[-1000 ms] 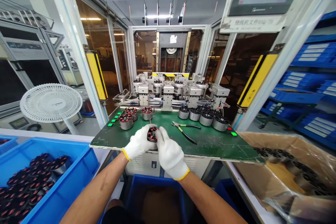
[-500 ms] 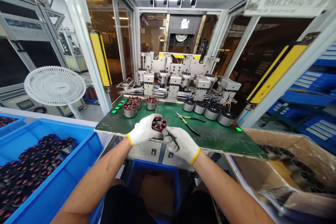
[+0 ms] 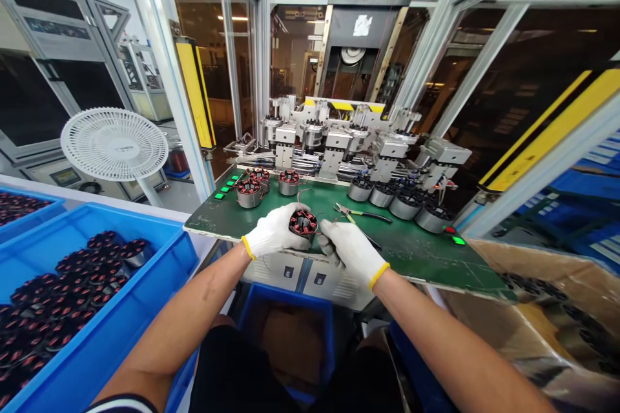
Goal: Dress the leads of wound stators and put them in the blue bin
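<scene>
Green desk (image 3: 411, 255): left hand (image 3: 275, 231), fingers clamped on stator (image 3: 305, 231); right hand (image 3: 352, 246) just beside it, fingers curled, grip indeterminable. Pliers (image 3: 357, 212) lie nearby.

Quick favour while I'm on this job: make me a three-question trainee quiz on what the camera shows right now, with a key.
1. Open: which of the person's hands holds the wound core?

2. True or false: the pliers lie on the green table, to the right of the held core as the picture shows it.

3. Multiple choice: not counting the held one, how many red-wound cores stand on the table's left part?
A) Two
B) Three
C) Five

Key:
1. The left hand.
2. True.
3. B.
</scene>
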`<action>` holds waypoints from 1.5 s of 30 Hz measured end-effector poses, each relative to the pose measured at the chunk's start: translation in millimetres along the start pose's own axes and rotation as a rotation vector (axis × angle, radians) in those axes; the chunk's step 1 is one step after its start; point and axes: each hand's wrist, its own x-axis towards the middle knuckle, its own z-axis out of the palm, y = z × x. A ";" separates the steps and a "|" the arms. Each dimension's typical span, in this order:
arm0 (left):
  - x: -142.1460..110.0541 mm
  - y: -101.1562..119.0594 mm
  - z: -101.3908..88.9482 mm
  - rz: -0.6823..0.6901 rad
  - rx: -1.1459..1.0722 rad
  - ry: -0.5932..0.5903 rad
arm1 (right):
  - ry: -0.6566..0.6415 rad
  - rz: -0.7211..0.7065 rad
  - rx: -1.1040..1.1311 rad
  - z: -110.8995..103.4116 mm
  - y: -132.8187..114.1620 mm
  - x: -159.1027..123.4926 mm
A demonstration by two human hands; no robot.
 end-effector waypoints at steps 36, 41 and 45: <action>-19.3 40.8 -28.2 -0.115 0.405 0.098 | 0.378 -0.457 -0.520 -14.9 15.8 -18.5; -9.4 43.5 5.9 -0.214 0.364 0.101 | 0.132 -0.527 -1.101 -21.0 -5.9 16.1; 1.2 35.0 4.6 -0.206 0.369 0.041 | 0.263 -0.671 -1.196 -22.4 -19.8 6.7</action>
